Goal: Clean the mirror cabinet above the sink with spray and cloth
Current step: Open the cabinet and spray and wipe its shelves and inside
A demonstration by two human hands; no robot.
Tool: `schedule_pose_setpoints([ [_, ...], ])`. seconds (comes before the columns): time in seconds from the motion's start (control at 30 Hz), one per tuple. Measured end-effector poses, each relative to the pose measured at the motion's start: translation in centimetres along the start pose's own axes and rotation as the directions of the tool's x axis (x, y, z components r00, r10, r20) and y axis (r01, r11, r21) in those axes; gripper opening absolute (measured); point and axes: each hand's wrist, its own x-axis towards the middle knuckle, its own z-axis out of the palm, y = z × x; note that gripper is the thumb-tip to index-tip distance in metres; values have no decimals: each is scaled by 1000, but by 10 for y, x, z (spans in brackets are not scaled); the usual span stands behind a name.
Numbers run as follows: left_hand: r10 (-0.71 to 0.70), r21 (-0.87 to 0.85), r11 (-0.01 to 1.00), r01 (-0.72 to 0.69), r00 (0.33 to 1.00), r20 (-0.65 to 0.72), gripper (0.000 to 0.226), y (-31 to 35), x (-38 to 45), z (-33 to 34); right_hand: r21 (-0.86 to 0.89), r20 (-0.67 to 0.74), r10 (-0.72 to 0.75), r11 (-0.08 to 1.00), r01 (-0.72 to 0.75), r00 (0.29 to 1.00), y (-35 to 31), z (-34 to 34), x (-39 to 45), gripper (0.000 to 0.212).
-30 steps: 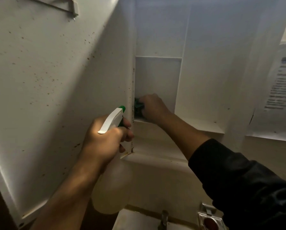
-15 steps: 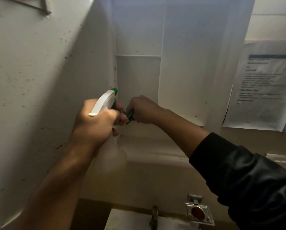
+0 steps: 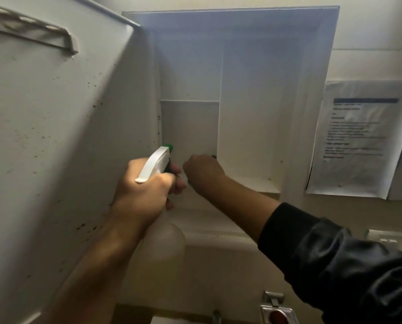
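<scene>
White spray bottle (image 3: 158, 178) in left hand (image 3: 139, 195), beside right hand (image 3: 203, 170).

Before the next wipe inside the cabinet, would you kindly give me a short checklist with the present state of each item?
1. Cabinet door swung open: ok.
2. Spray bottle held in left hand: ok.
3. Nozzle aimed into the cabinet: ok.
4. Cloth in right hand: cannot tell, mostly hidden.
5. Door free of specks: not ok.
6. Lower left shelf wiped clean: cannot tell.
</scene>
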Motion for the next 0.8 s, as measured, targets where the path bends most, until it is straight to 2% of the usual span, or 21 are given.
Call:
schedule_pose_setpoints([
  [0.07,-5,8,1000,5,1000,-5,23,1,1,1,71,24,36,997,-37,999,0,2,0,24],
  [0.13,-22,10,1000,22,999,-26,34,2,2,0,216,91,58,973,-77,994,4,-7,-1,28],
  [0.2,-49,17,999,49,998,-41,28,0,2,-3,437,131,93,888,-142,987,11,-20,-4,27],
  [0.23,-64,24,998,65,997,-43,23,-2,1,-4,559,124,124,811,-172,985,16,-25,-7,22],
  [0.3,-96,49,994,97,995,-32,20,-5,-2,-5,786,60,220,590,-182,974,22,-28,-18,16],
  [0.37,-132,70,989,132,991,-10,19,-9,-6,-5,958,7,307,271,-94,952,23,-24,-32,19],
  [0.47,-132,90,987,131,991,12,19,-15,-14,-2,971,96,306,-240,-21,947,22,-17,-52,24],
  [0.5,-124,98,988,122,992,12,20,-18,-16,-1,932,138,275,-361,-30,951,22,-15,-57,27],
  [0.53,-113,103,988,111,993,12,20,-21,-18,-1,899,164,249,-436,-40,955,23,-14,-61,30],
  [0.67,-82,146,986,80,997,10,20,-25,-20,1,845,200,222,-533,-53,954,22,-11,-68,35],
  [0.8,-64,148,987,63,998,3,17,-22,-15,0,852,221,244,-519,-66,944,20,-13,-70,32],
])
